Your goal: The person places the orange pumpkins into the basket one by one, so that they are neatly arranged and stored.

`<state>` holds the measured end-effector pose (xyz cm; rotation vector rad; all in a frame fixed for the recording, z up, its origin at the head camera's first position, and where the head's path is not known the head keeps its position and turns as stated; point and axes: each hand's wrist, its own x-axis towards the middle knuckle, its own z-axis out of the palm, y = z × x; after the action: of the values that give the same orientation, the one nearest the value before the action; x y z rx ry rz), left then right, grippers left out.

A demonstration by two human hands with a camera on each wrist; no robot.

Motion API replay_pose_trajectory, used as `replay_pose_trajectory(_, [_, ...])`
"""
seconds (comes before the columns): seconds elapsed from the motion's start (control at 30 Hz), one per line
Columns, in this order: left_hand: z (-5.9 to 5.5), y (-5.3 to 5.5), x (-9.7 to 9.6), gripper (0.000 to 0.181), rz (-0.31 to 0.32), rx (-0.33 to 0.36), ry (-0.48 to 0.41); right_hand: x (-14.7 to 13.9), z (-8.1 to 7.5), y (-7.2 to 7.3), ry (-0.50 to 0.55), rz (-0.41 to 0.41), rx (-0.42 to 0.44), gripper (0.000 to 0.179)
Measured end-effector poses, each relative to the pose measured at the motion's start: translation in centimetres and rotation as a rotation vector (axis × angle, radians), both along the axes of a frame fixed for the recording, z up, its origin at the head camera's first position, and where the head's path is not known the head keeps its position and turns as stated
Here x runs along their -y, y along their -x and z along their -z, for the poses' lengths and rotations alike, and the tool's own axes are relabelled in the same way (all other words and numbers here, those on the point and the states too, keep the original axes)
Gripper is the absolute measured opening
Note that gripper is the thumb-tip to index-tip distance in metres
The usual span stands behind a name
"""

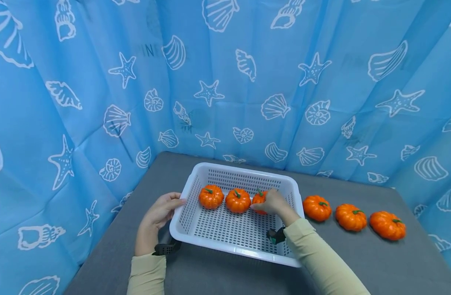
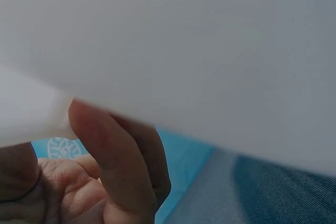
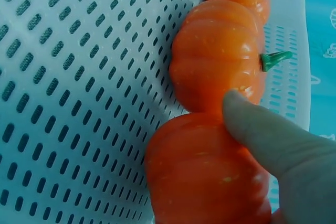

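A white perforated plastic basket [image 1: 232, 237] stands on the grey table, with three small orange pumpkins in a row inside. My left hand [image 1: 165, 209] grips its left rim, thumb above; in the left wrist view the curled fingers [image 2: 121, 156] reach under the pale rim. My right hand [image 1: 275, 203] holds the rightmost pumpkin [image 1: 259, 198] inside the basket. In the right wrist view the thumb [image 3: 257, 124] lies along this pumpkin [image 3: 205, 177], close against the middle pumpkin [image 3: 218, 56]. The left pumpkin [image 1: 211, 196] sits near the basket's left wall.
Right of the basket, three more pumpkins lie on the grey table [image 1: 225, 278]: a near one [image 1: 316, 208], a middle one [image 1: 351, 217] and a far-right one [image 1: 387, 225]. A blue curtain [image 1: 225, 119] with white shells and starfish hangs behind the table and along its left side.
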<state>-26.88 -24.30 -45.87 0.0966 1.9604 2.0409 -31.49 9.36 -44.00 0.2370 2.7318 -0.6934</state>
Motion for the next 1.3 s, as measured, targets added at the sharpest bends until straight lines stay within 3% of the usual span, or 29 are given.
replay_pose_trajectory(0.73, [-0.11, -0.03, -0.13, 0.045, -0.016, 0.012, 0.000, -0.49, 0.04, 0.16, -0.045, -0.017, 0.047, 0.072])
replay_pose_trajectory(1.1, [-0.32, -0.08, -0.11, 0.046, -0.011, 0.010, 0.002, -0.60, 0.25, 0.39, 0.006, 0.004, 0.021, 0.073])
replay_pose_trajectory(1.3, [-0.28, -0.19, -0.16, 0.047, -0.002, 0.016, 0.002, -1.05, -0.52, 0.27, 0.017, -0.009, 0.018, 0.068])
